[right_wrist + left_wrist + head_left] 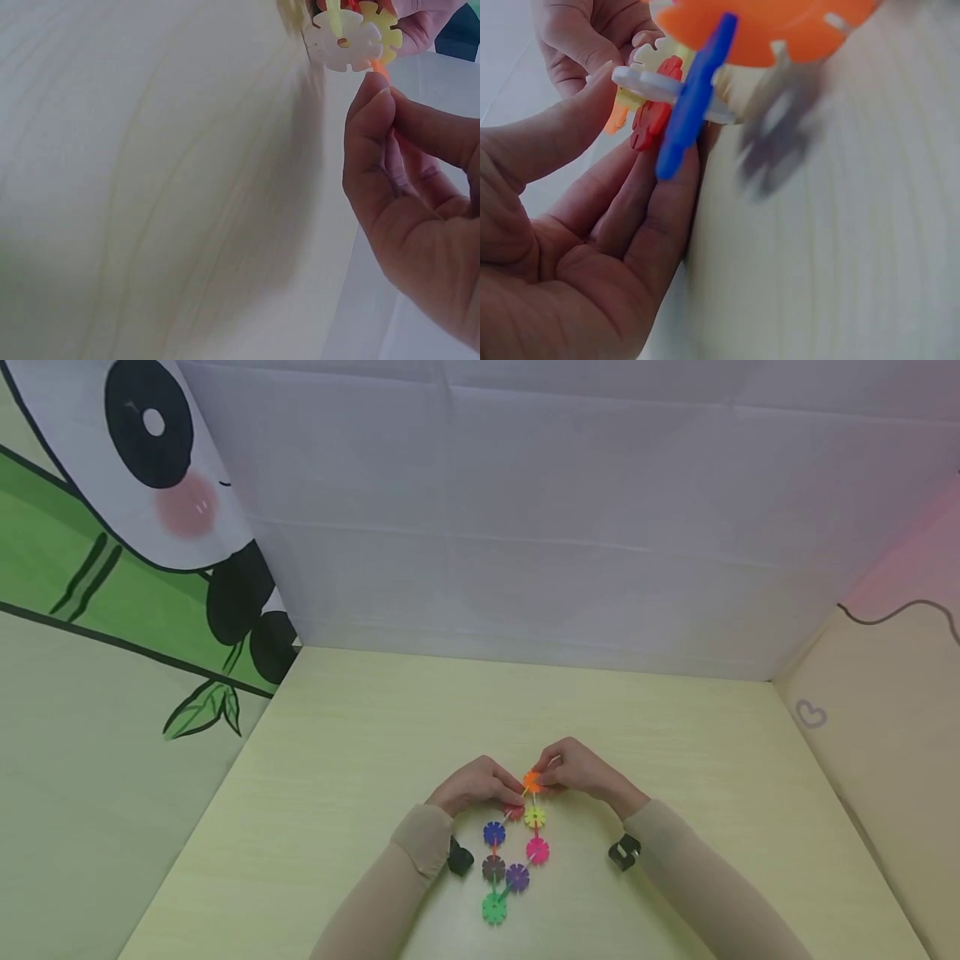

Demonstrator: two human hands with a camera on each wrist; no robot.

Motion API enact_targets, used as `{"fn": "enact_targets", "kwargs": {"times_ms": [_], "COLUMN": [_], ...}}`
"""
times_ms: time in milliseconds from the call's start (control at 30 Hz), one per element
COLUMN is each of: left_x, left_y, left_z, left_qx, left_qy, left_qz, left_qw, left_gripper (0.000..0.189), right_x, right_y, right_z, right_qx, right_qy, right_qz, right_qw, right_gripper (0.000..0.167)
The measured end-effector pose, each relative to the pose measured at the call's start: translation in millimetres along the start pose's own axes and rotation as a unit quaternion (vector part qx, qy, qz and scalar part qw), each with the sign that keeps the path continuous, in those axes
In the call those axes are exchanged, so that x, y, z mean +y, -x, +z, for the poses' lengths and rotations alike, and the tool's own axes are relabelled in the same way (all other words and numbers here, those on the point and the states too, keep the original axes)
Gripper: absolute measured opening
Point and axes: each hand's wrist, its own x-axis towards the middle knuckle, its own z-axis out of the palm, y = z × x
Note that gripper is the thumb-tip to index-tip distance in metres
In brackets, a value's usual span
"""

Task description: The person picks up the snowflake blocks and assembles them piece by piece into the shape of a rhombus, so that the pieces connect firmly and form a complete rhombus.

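Note:
A chain of notched plastic discs in several colours lies as a long narrow loop between the hands. At its far end my right hand (579, 768) pinches an orange disc (532, 781) between thumb and fingers. My left hand (480, 783) grips the chain just beside it, at the red disc (514, 812) and a yellow disc (390, 31). In the left wrist view a blue disc (696, 101) and a white disc (649, 84) slot together near the left thumb. The right fingertips cover most of the orange disc in the right wrist view.
Nearer my body, the loop continues through pink (537, 851), purple (517, 878), green (494, 909) and dark brown (493, 868) discs. A pale wood-grain table (360, 727) lies under it. A white panel (562, 527) stands behind, with printed side walls.

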Motion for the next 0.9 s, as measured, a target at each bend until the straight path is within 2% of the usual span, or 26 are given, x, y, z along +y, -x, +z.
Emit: {"fn": "enact_targets", "kwargs": {"times_ms": [267, 467, 667, 900], "left_x": [-0.4, -2.3, -4.4, -1.9], "left_y": [0.9, 0.1, -2.8, -5.2], "left_z": [-0.4, -1.5, -3.1, -2.0], "left_qx": [-0.004, -0.017, -0.042, -0.028], "left_qy": [0.001, 0.002, 0.049, 0.098], "left_qz": [-0.006, 0.005, -0.002, -0.02], "left_qw": [1.0, 0.9998, 0.9979, 0.9947], "left_gripper": [0.015, 0.013, 0.014, 0.022], "right_x": [-3.1, -0.8, -0.6, -0.9], "right_y": [-0.5, 0.0, 0.6, 0.8], "right_z": [1.1, -1.1, -1.1, 1.4], "right_qx": [-0.017, -0.023, -0.019, -0.012], "right_qy": [0.0, 0.007, 0.022, 0.025], "right_qz": [-0.006, -0.021, -0.024, -0.023], "right_qw": [0.9998, 0.9995, 0.9993, 0.9993], "right_gripper": [0.005, 0.01, 0.012, 0.012]}}
